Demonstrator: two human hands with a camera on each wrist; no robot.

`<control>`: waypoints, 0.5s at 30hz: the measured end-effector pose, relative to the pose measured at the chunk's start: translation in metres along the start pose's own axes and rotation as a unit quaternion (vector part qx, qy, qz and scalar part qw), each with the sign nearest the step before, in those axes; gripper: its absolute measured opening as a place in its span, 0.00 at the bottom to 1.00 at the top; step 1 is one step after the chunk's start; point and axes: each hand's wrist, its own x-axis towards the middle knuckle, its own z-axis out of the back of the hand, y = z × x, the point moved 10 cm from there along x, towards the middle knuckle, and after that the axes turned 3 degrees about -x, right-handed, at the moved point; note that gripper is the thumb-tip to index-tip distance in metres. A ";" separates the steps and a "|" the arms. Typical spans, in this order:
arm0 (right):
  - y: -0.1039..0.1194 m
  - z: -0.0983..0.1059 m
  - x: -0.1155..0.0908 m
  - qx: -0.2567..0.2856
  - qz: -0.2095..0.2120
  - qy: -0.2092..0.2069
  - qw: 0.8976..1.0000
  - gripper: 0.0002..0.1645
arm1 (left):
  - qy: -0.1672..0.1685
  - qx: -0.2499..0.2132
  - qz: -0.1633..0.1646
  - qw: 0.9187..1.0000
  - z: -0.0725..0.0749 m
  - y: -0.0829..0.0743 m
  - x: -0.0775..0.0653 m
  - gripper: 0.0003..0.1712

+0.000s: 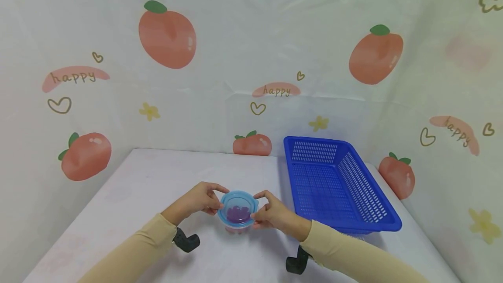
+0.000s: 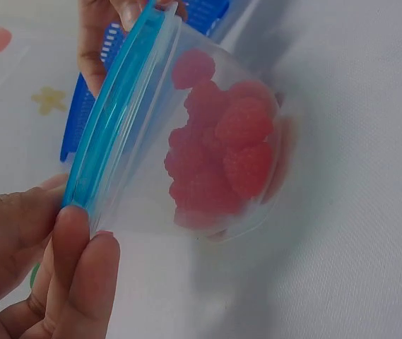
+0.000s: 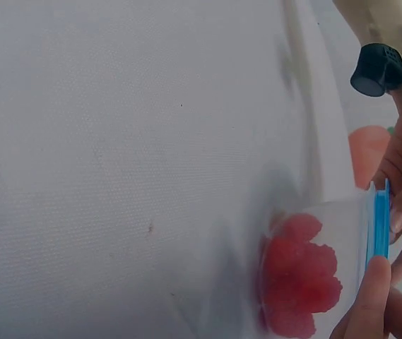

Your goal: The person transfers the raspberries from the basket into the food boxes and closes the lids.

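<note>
A clear round plastic container (image 2: 140, 191) of raspberries (image 2: 246, 123) is between my hands, at the middle of the white table in the head view. Its translucent blue lid (image 1: 237, 196) lies over the rim; whether it is fully sealed I cannot tell. My left hand (image 1: 202, 198) pinches the lid's left edge between thumb and fingers. On the opposite edge, my right hand (image 1: 277, 213) grips the same rim with thumb and fingertips. The right wrist view shows the red berries (image 3: 299, 275) through the container's side, with fingers at the blue edge.
An open blue plastic basket (image 1: 346, 224) with slotted walls stands on the right of the table (image 1: 177, 169), just beyond my right hand. Behind the table hangs a white backdrop (image 1: 220, 38) printed with fruit. A black camera mount (image 1: 186, 240) sits below my left wrist.
</note>
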 end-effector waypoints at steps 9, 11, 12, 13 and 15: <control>-0.002 -0.001 0.000 -0.010 0.000 -0.002 1.000 0.35 | -0.012 0.015 0.005 1.000 0.003 -0.001 -0.001 0.25; -0.002 -0.001 0.000 -0.010 0.001 -0.005 1.000 0.35 | -0.014 0.018 0.010 1.000 0.004 0.000 -0.001 0.25; -0.002 0.000 0.000 -0.010 0.000 -0.008 1.000 0.36 | -0.015 0.018 0.013 1.000 0.004 0.000 0.000 0.25; -0.002 0.000 0.000 -0.009 0.000 -0.009 1.000 0.36 | -0.015 0.017 0.016 1.000 0.004 0.001 0.000 0.25; -0.002 0.001 0.001 -0.009 -0.001 -0.012 1.000 0.36 | -0.012 0.010 0.021 1.000 0.003 0.003 0.001 0.25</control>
